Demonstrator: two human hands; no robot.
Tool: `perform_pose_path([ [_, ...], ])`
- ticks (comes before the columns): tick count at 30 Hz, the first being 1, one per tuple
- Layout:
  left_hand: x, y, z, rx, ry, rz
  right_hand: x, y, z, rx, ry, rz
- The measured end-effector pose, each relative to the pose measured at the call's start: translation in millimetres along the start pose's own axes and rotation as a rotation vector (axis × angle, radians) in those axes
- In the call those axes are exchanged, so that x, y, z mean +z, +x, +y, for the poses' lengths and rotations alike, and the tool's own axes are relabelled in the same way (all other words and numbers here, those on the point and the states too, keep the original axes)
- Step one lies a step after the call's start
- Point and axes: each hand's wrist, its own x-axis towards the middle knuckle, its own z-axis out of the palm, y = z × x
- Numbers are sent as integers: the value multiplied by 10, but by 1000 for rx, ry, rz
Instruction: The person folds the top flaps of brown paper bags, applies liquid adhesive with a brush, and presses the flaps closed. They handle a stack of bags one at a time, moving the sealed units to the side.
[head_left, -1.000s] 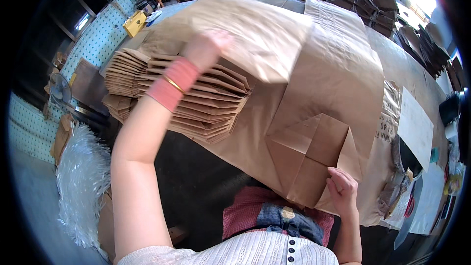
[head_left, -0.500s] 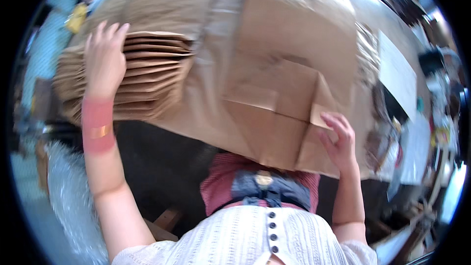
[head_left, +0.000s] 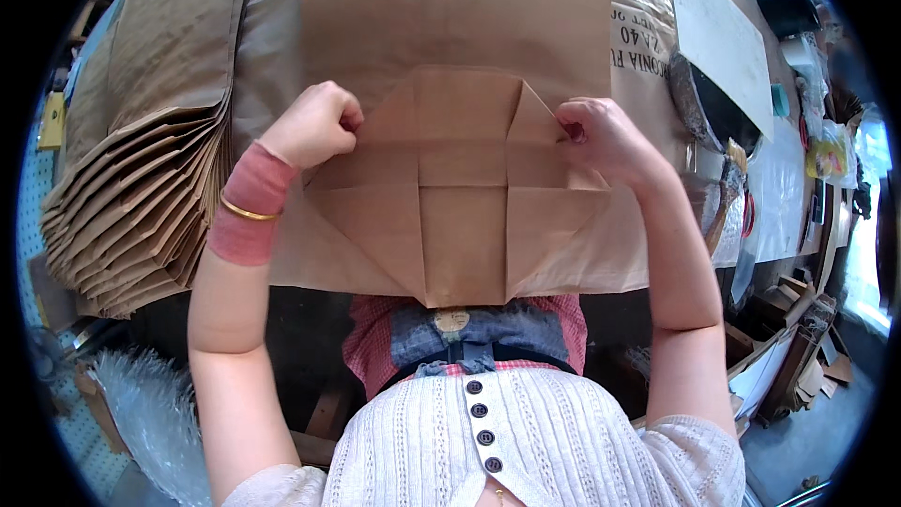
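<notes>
A large brown paper bag (head_left: 460, 207) lies on the table in front of me, its folded bottom end spread out toward my body in a wide shape with creased flaps. My left hand (head_left: 324, 124) is closed at the left edge of this spread end, fingers curled in; the fingertips are partly hidden. On the opposite side, my right hand (head_left: 605, 138) pinches the flap's right edge between thumb and fingers. To the left of my left hand sits a thick fanned stack of brown paper bags (head_left: 141, 197).
Under the bag is a brown sheet covering (head_left: 282, 268) over the table. To the right lie a white board (head_left: 718, 33), a dark open container (head_left: 718, 99) and a brush (head_left: 727, 192). Clear plastic wrapping (head_left: 155, 422) stands at the lower left. Cardboard pieces (head_left: 788, 319) lie at the lower right.
My left hand has left the stack of bags and come to the front bag's left edge. My right hand has closed on its right edge. The bag's bottom end is spread wider.
</notes>
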Motion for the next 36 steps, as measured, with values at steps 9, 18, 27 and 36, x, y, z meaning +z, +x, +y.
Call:
perform_pose_path([
  [9, 534, -459, 564, 63, 668, 193, 459, -384, -161, -254, -768, 376],
  [18, 925, -706, 360, 77, 241, 236, 865, -488, -287, -201, -196, 393],
  [27, 468, -527, 48, 84, -578, 310, 660, -158, 130, -281, 623, 555],
  [36, 789, -114, 602, 54, -55, 823, 759, -12, 193, -307, 552, 714],
])
